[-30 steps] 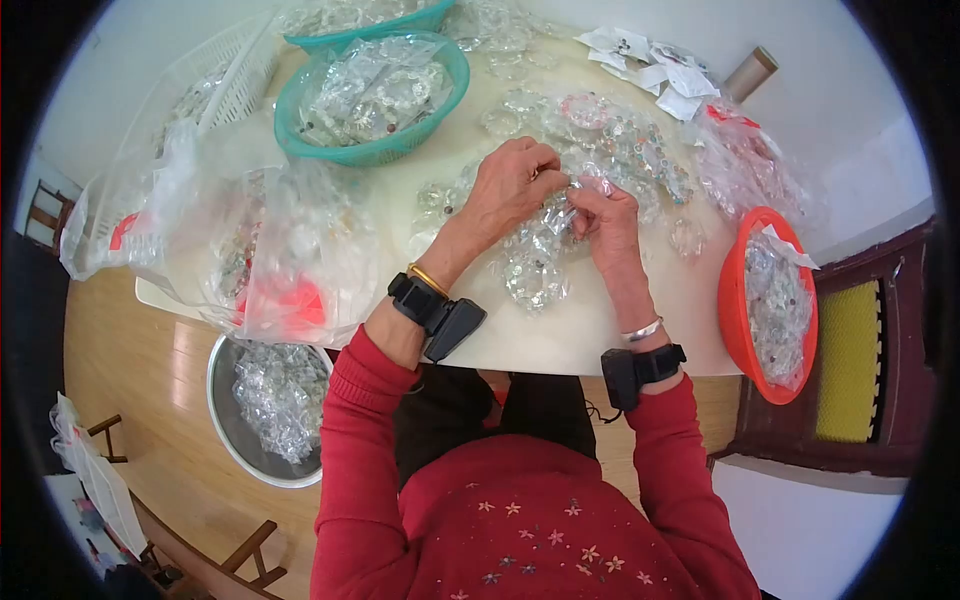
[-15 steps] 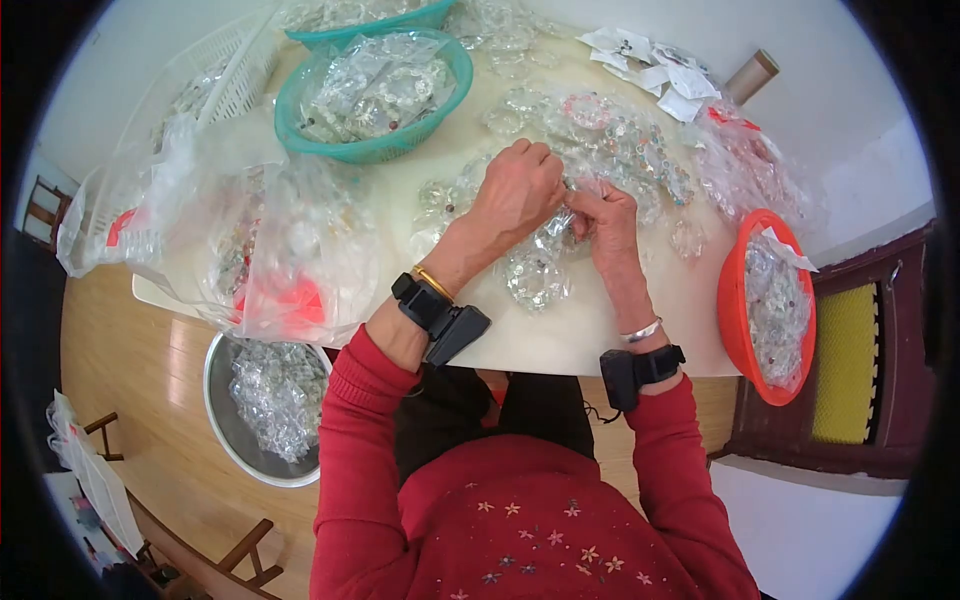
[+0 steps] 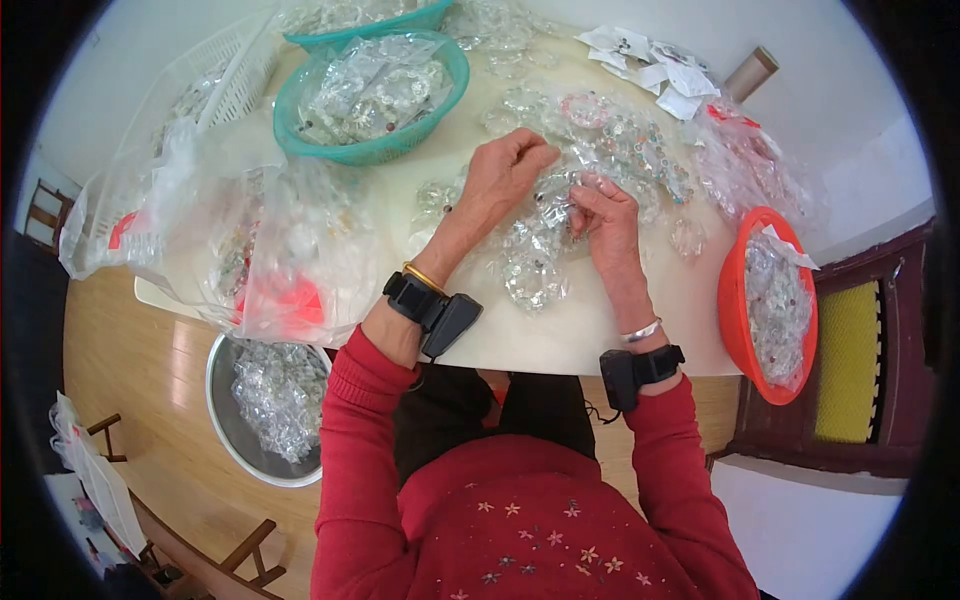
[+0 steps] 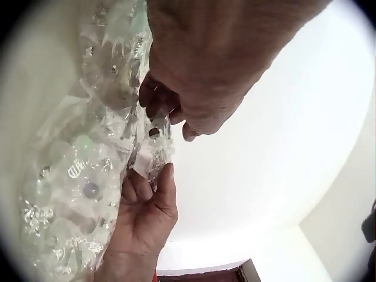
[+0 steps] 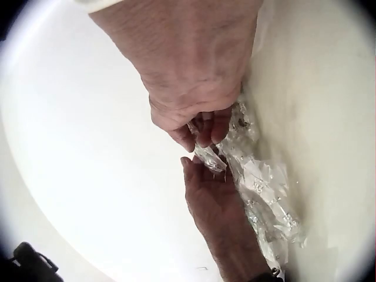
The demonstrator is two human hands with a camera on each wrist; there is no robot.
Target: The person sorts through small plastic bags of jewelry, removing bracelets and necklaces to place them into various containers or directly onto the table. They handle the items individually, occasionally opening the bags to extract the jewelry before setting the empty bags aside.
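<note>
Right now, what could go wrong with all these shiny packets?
The clear packet pinched in the right hand could slip and be hard to pick out among the similar packets nearby. The red bowl seems to sit right by the table's edge, so a bump might tip it. The big plastic bag overhangs the table on the left, and a tug might drag it off.

Left hand [image 3: 505, 182]: shifted nearer teal basket [image 3: 375, 152] | right hand [image 3: 607, 212]: now apart from it | clear packet [image 4: 157, 150]: more exposed
</note>
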